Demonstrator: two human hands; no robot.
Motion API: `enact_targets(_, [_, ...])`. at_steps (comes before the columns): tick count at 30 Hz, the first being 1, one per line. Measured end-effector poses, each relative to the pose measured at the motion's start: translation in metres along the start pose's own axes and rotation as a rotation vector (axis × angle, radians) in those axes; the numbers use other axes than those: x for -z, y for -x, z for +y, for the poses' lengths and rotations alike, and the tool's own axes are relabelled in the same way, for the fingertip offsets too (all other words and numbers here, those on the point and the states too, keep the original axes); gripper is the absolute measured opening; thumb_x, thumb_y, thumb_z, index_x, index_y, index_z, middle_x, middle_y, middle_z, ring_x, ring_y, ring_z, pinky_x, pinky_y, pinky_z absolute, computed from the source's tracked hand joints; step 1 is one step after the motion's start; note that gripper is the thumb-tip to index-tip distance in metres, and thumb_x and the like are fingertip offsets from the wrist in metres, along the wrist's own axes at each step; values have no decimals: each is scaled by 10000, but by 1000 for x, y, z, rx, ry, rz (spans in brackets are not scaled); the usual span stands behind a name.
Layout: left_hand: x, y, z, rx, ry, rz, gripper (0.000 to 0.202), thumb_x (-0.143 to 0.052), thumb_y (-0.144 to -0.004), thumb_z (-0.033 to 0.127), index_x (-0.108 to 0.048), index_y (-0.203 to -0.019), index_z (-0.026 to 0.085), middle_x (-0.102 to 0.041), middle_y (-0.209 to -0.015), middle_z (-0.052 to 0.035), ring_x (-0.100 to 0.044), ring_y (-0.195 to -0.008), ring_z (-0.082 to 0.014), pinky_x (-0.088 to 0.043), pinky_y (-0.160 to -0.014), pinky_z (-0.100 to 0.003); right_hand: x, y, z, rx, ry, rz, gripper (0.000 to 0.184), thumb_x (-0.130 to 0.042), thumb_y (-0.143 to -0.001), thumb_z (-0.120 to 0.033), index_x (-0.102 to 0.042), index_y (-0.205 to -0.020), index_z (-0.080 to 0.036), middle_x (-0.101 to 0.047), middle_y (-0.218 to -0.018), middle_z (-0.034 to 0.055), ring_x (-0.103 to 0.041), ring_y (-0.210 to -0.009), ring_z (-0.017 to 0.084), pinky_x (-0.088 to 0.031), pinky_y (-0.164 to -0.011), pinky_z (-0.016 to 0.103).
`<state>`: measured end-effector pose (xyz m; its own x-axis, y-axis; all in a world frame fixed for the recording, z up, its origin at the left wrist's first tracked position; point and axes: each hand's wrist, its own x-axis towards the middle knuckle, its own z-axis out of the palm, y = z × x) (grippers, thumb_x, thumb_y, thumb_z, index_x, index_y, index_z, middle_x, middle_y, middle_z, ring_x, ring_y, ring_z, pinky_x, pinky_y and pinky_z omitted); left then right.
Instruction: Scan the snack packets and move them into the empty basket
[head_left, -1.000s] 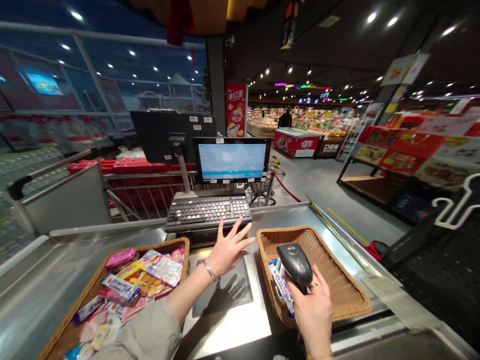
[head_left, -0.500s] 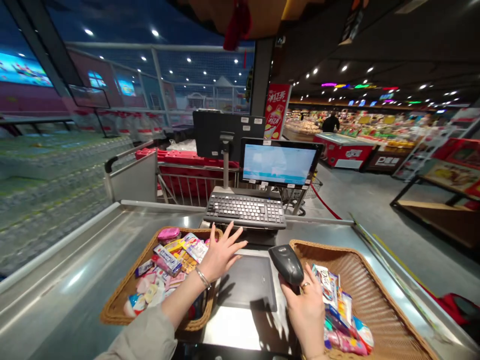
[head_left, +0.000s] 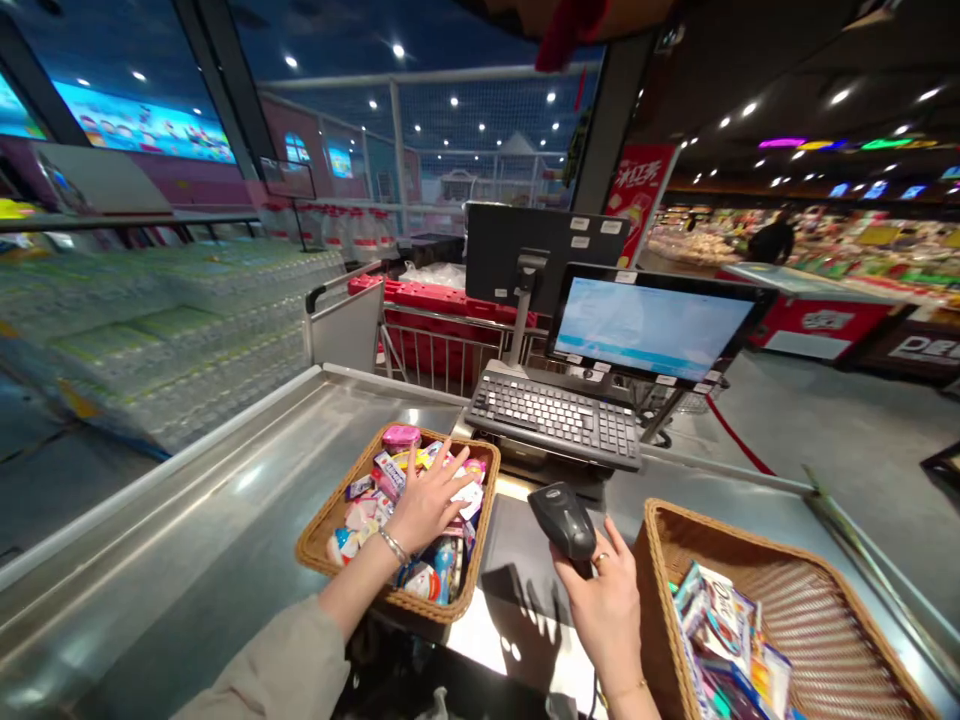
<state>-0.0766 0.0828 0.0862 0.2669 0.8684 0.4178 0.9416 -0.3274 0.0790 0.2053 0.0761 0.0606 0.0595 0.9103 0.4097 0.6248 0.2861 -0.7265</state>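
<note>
Head view: left hand [head_left: 429,500] over the left basket [head_left: 324,548], right hand [head_left: 609,612] on the barcode scanner [head_left: 564,518]

Head view looks down on a steel checkout table [head_left: 225,530]. The left hand is flat and wide open, fingers spread, holding nothing. It sits low over the snack packets [head_left: 360,515] that fill the left basket, a wicker one. Whether the fingertips press on them cannot be told. A bracelet [head_left: 392,546] circles that wrist, and a pink packet [head_left: 401,437] lies at the basket's far end.

The right hand is closed around the handle of the barcode scanner and holds it upright. The scanner's dark head tilts forward above a dark plate [head_left: 517,560] set into the table between the two baskets. A ring [head_left: 600,558] shows on one finger.

The right basket [head_left: 654,560], also wicker, stands just beside the right hand, with a few colourful packets [head_left: 720,625] gathered at its near end.

Beyond the hands, a black keyboard [head_left: 555,420] stands at the table's far edge. A lit screen [head_left: 649,325] stands behind it, and the back of a second monitor [head_left: 540,250] is to its left.
</note>
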Motion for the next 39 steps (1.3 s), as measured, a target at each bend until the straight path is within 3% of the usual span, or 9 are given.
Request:
enact_targets(14, [-3,48,-45,224,-67,-97,493,-601,-879,354,-497,-1360,328,-385,-1520,-65,-173,-1468,-318,54,-1106,-713,-38,2,-14,59,11,-181,276,-635,-692,-367,-740,-902,-223,-686,-1166,55,-370,-1344,315,-360,-1068,497])
enact_targets(30, [-13,68,-113,309,-133,-180,507,-671,-825,307,-545,-1315,336,-363,-1528,-75,-206,-1456,-346,127,-1067,-729,-60,-2,-22,37,-12,-256,277,-621,-704,-397,-755,-869,-220,-665,-1219,46,-361,-1348,338,-337,-1078,535])
enact_targets(34, [-14,63,-114,279,-122,-183,515,-680,-809,423,-559,-1302,339,-369,-1528,-75,-220,-1450,-354,144,-1064,-725,-65,-4,-23,35,-20,-252,292,-628,-704,-404,-755,-896,-224,-666,-1217,43,-359,-1351,336,-339,-1077,536])
enact_targets(39, [-21,58,-92,210,-124,-185,611,-633,-761,637,-585,-1278,317,-401,-1514,-66,-184,-1457,-366,163,-1076,-708,-67,-7,-23,34,-20,-247,280,-628,-707,-406,-754,-884,-229,-671,-1206,44,-365,-1348,329,-334,-1082,532])
